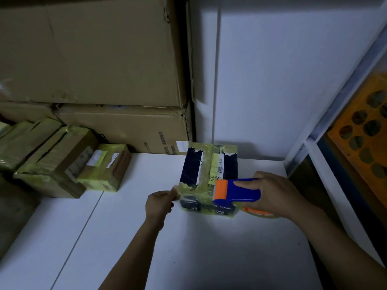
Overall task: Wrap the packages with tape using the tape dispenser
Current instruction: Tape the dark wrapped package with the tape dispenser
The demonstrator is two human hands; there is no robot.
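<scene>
White table [146, 237] in a corner: white wall [261, 80] behind, shelf frame [335, 105] along the right edge, two stacked cartons [94, 49] back left. Near half of the table is free. One package [207, 170] sits mid-table near the wall; left hand [159, 203] fingers pinch its near-left corner. Right hand [276, 195] fingers curl round one tape dispenser [240, 189] at the package's near-right top edge. At least three wrapped parcels [104, 168] at left.

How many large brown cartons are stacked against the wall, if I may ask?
2: the upper carton rests on the lower carton; another may sit at its left, unclear.
</scene>
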